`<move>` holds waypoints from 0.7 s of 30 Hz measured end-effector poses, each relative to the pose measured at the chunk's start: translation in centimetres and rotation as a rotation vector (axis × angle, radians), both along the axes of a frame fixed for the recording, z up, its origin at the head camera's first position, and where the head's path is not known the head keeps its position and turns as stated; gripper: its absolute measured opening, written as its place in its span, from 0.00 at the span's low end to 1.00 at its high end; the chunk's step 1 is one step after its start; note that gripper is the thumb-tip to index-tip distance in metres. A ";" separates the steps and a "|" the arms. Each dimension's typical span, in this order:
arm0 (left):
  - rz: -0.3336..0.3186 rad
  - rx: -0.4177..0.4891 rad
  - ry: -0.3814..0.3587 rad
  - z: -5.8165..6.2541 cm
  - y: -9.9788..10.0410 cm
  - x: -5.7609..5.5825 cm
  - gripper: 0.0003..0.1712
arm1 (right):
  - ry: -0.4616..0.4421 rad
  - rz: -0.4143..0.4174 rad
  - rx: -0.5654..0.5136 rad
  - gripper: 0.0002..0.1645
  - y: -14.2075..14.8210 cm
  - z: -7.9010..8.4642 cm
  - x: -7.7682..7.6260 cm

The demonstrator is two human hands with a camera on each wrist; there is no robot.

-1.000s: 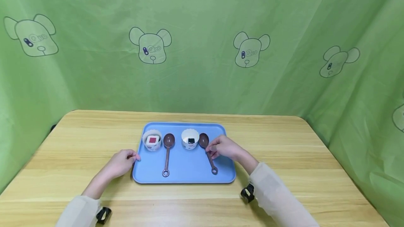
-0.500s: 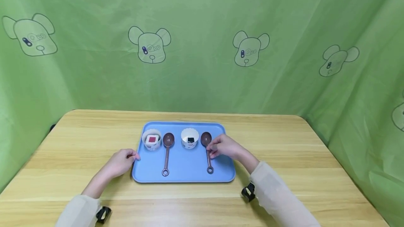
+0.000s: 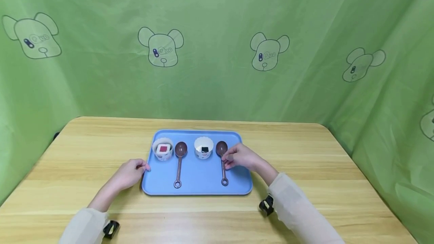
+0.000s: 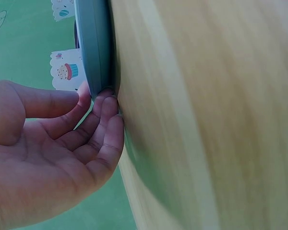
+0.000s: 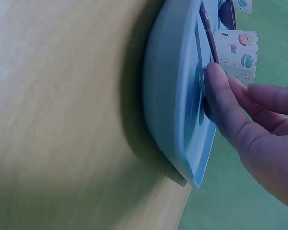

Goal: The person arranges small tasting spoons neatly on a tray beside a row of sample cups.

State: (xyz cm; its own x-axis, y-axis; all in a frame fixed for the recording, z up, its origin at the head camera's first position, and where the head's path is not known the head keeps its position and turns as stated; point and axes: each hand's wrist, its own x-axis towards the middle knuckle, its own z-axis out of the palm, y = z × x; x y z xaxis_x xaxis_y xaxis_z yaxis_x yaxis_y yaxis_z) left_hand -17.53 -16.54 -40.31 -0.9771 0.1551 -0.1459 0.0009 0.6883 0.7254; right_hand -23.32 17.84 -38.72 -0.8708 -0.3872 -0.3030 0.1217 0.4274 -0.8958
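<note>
A blue tray [image 3: 203, 178] lies on the table. Two patterned white paper cups stand in its back half. In the left cup [image 3: 164, 158] is a white block with a red square; a black square shows inside the right cup [image 3: 203, 142]. One brown spoon [image 3: 181, 148] lies between the cups, handle toward the person. My right hand [image 3: 242, 156] pinches the handle of the other brown spoon [image 3: 222, 148], right of the right cup. My left hand [image 3: 129, 174] grips the tray's left rim, and in the left wrist view its fingers [image 4: 110, 129] reach under the edge.
The wooden table [image 3: 322, 168] extends around the tray on all sides. Behind and beside it hangs a green curtain [image 3: 217, 67] with printed mouse-like heads. Each cuff carries a small black device [image 3: 111, 229].
The right spoon has turned from slanted to nearly straight, its handle end shifting left and its bowl slightly right, away from the cup. My left hand stays at the rim.
</note>
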 end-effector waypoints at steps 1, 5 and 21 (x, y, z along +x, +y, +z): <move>-0.001 -0.001 0.001 0.0 0.0 0.0 0.12 | -0.001 -0.001 0.001 0.13 0.0 0.0 0.0; -0.006 -0.004 0.006 0.1 0.0 0.0 0.12 | -0.006 -0.003 -0.003 0.13 0.0 0.0 -0.1; -0.013 -0.006 0.002 0.4 0.1 0.1 0.12 | -0.010 0.000 -0.021 0.13 0.5 -0.1 -0.1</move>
State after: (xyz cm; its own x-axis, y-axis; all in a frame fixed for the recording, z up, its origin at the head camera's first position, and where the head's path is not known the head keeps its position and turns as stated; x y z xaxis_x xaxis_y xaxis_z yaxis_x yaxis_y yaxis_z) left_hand -17.43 -16.42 -39.94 -0.9753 0.1667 -0.1448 0.0114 0.6928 0.7210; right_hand -23.43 18.36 -38.86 -0.8679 -0.3931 -0.3036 0.1308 0.4088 -0.9032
